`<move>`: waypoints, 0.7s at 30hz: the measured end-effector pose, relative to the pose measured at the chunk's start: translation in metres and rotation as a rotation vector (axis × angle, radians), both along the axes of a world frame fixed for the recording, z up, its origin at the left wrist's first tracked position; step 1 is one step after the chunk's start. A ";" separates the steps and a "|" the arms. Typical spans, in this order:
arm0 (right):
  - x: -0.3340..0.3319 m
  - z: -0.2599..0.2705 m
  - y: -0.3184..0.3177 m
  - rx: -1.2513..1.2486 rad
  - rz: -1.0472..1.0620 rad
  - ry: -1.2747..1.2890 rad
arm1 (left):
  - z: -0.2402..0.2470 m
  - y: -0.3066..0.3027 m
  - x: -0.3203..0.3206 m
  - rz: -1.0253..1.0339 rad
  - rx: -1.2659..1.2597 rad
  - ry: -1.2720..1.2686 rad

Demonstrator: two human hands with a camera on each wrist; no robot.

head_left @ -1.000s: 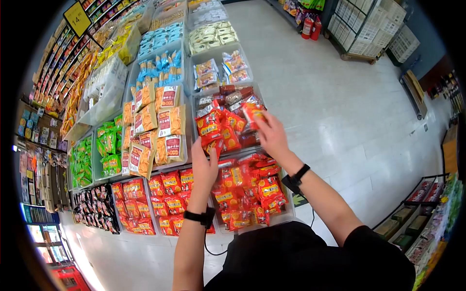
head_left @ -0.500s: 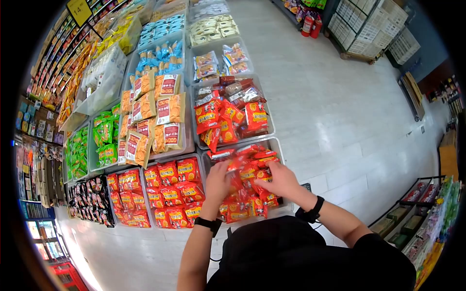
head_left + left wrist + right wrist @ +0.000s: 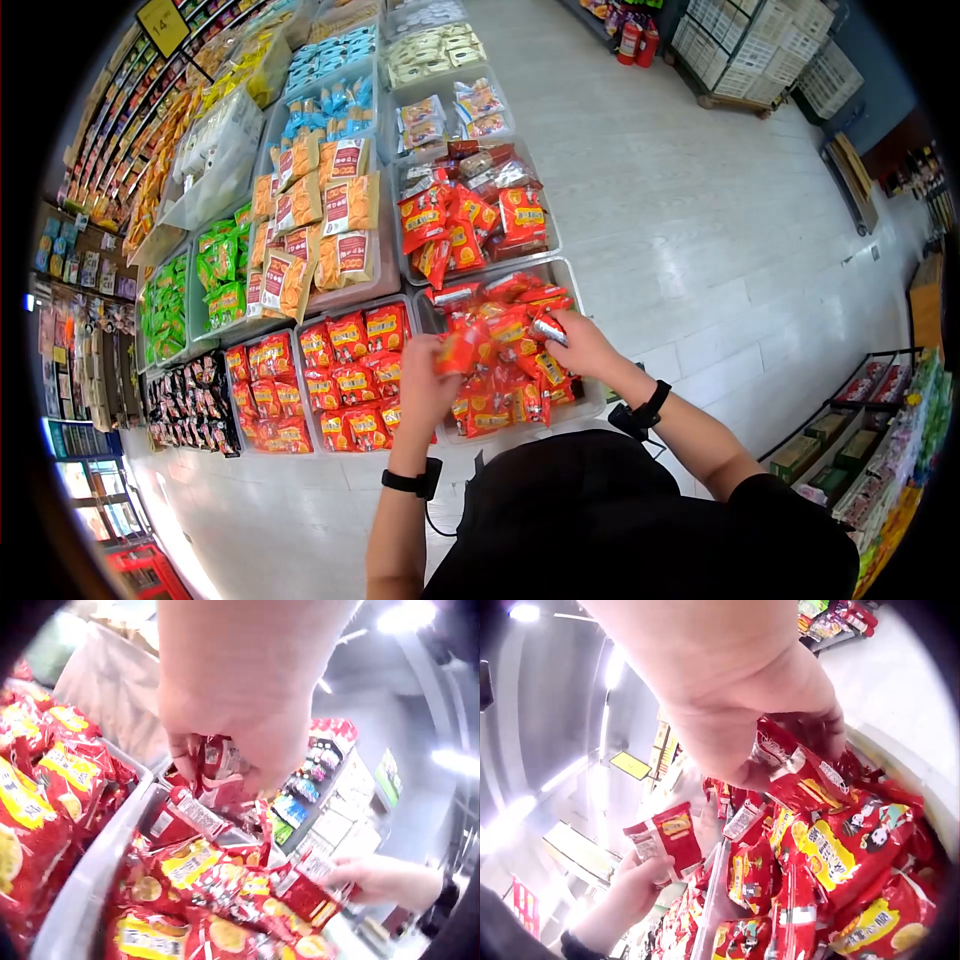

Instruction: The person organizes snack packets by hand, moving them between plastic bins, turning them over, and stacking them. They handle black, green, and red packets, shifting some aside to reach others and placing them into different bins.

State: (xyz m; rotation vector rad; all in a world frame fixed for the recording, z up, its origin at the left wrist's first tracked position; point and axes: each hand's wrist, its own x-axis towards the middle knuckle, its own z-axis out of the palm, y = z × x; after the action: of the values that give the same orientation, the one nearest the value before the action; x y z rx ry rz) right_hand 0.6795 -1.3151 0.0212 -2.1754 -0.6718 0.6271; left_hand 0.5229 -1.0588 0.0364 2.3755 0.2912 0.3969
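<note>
My left hand (image 3: 424,378) holds a red snack packet (image 3: 460,352) over the left part of a clear bin (image 3: 568,275) of similar red packets. At the bin's right side my right hand (image 3: 590,347) pinches another snack packet (image 3: 547,329), its silvery back showing. The right wrist view has the right-hand fingers curled round their packet (image 3: 780,754), close over the pile, while the left hand (image 3: 634,889) grips its packet (image 3: 671,840) by one end. Several loose red packets (image 3: 825,847) lie jumbled beneath both hands.
Beyond the bin stands another bin (image 3: 557,240) with red packets (image 3: 522,213) heaped over brown-wrapped ones. To the left are bins of neatly rowed red packets (image 3: 355,380) and orange-and-beige bags (image 3: 350,205). Pale floor (image 3: 690,250) runs along the right side.
Both hands have come back from the farther bin to the nearer one. The packet formerly in my right hand now lies on the farther heap. Each hand now holds a packet from the nearer bin.
</note>
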 end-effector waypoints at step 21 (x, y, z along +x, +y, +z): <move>-0.027 -0.038 0.008 -0.307 0.153 -0.006 | -0.041 -0.037 -0.045 -0.245 0.032 0.601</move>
State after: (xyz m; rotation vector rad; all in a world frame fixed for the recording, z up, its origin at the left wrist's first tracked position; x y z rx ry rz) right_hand 0.6529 -1.3076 -0.0166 -2.4234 -0.7933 0.8507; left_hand 0.4779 -1.0958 -0.0048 2.4744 0.2577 -0.4400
